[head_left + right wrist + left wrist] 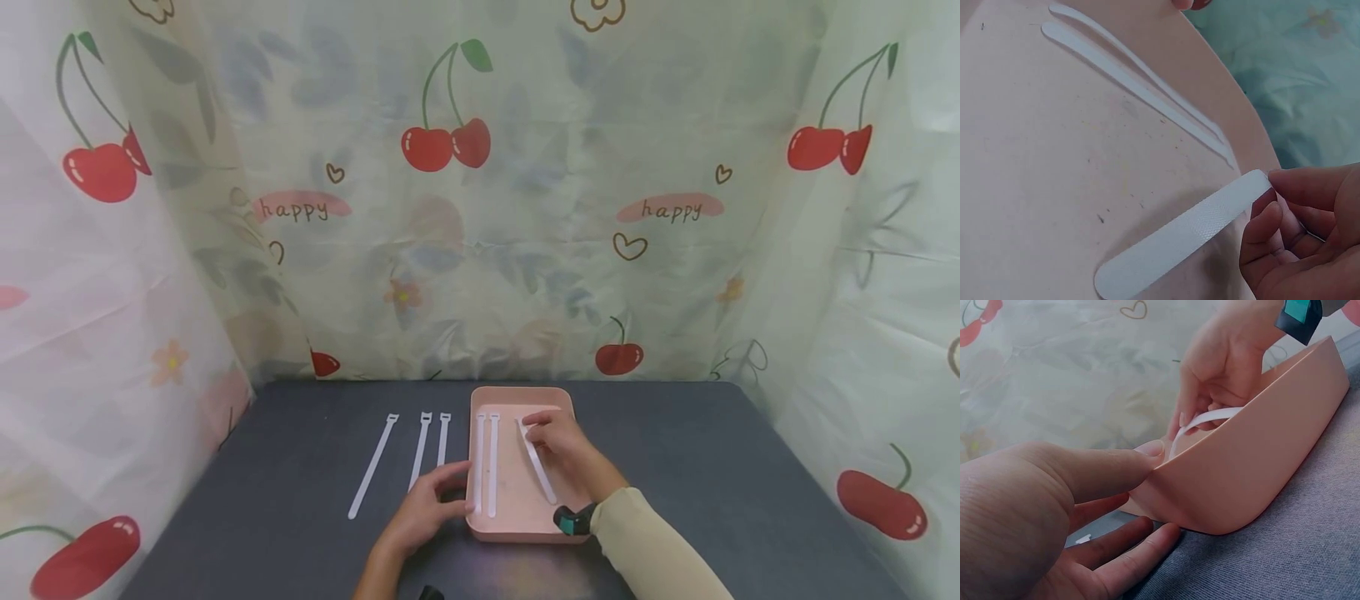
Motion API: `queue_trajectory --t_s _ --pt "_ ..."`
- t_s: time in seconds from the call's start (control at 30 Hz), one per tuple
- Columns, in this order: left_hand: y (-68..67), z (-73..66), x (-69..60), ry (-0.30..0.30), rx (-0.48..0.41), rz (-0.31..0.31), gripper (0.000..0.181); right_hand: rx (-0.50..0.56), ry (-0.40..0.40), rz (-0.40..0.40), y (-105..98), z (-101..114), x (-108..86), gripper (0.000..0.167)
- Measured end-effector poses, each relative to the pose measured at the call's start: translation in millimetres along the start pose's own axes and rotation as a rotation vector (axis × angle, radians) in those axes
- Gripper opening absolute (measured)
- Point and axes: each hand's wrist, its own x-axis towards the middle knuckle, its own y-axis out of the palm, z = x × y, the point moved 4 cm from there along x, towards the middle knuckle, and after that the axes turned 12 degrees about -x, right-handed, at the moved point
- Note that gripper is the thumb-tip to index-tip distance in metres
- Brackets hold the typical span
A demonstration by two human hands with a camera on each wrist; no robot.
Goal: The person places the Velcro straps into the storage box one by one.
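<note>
The right hand (562, 440) pinches a flat white strap (540, 474) by its far end inside a pink rectangular tray (525, 538), apart from two similar straps (492, 467); the left hand (424, 508), fingers loosely extended, touches the tray's left edge. Dark tabletop (660, 467) extends rightward; cherry-printed curtains (525, 267) surround it.

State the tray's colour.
The tray is peachy pink; the head view shows it best.

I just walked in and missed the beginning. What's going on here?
A person's right hand pinches one end of a white strap at the pink tray, while the left hand touches the tray's left side. Two more straps lie side by side in the tray. Three others lie on the dark table, to the tray's left.
</note>
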Motion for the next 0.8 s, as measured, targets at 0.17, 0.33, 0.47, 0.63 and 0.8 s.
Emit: queue_trajectory --t_s 0.17,0.33,0.47,0.63,0.8 --pt "-0.1 1.9 0.8 0.021 -0.024 0.018 0.061 -0.026 0.01 -0.009 3.9 -2.3 0.4 0.029" --pt "-0.8 1.6 1.5 0.036 -0.027 0.019 0.061 -0.041 0.014 0.0 8.8 -2.6 0.3 0.029" --pt "-1.1 1.2 1.0 0.04 -0.006 0.018 0.061 -0.057 0.024 0.012 13.2 -3.2 0.3 0.029" --pt "-1.0 1.4 -0.7 0.047 0.004 0.022 0.061 -0.123 0.066 0.001 15.9 -6.3 2.1 0.025" --pt "-1.1 2.6 -0.7 0.04 0.01 0.023 0.061 -0.161 0.065 -0.007 15.9 -8.9 4.8 0.025"
